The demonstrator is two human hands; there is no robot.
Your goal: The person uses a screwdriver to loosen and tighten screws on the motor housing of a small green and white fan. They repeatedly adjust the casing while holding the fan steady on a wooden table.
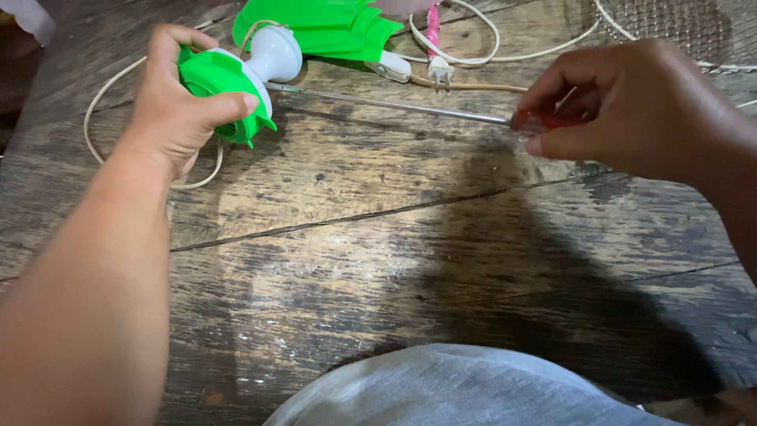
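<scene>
Left hand [177,102] wraps a green and white fan motor housing [225,87], thumb across its front, fingers closed round the back; it is held just above the counter [378,260], a worn plank surface with long cracks.

Right hand [631,106] is closed on the red handle [544,122] of a screwdriver [394,102]. Grip is a pinch, thumb under, fingers curled over the handle.

Key relation: the screwdriver's shaft runs nearly level, right to left, rising slightly toward the housing. Its tip meets the housing at the white neck [272,55]; exact contact point is too small to tell. So the housing lies straight left of the right-hand grip, along the tool's long axis. The left hand is on the housing, the right well apart at the far end of the shaft.

Behind: green fan blades [323,28], a pale power cord with plug [441,71], wire grille [670,28] at upper right. Grey cloth [457,390] at the bottom edge.
</scene>
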